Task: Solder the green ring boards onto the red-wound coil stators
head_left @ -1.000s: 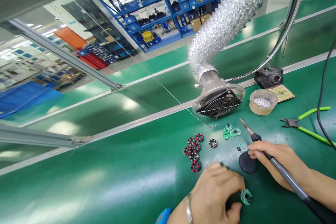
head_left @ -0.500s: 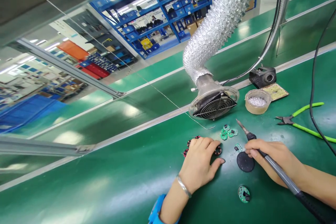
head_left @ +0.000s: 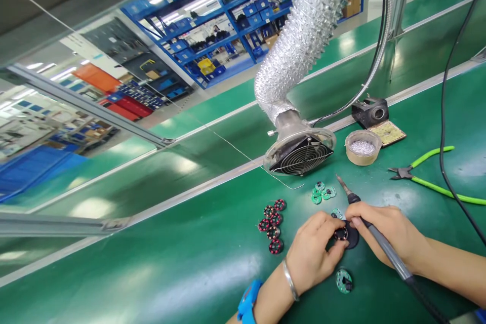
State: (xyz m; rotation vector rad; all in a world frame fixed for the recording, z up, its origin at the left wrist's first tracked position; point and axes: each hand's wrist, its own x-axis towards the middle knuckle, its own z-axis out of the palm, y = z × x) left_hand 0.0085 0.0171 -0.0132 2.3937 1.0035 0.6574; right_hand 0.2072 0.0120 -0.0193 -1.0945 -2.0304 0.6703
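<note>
Between the thumb and fingers of my left hand (head_left: 313, 248) is a small ring-shaped coil (head_left: 340, 234), held over a round black pad (head_left: 353, 237). My right hand (head_left: 391, 233) grips a soldering iron (head_left: 383, 245) like a pen, its tip pointing up and left. A green circuit board (head_left: 337, 213) lies just beyond the pad, partly hidden by my fingers. Nearer to me is another round circuit board (head_left: 344, 281). Several more green boards (head_left: 322, 193) lie grouped farther back. Left of my hands, several red-and-black coils (head_left: 274, 219) sit in a cluster.
A fume extractor hood (head_left: 304, 154) on a silver flexible duct (head_left: 288, 45) hangs over the green bench. Behind the iron stand a round tub (head_left: 363, 148), a yellow sponge tray (head_left: 387, 133) and a black iron holder (head_left: 370, 111). Green-handled cutters (head_left: 404, 172) and a black cable (head_left: 443, 111) are at right.
My left hand has moved right from the coil cluster to the black pad, bringing one coil with it. My right hand still holds the iron in about the same place. The view has shifted slightly.
</note>
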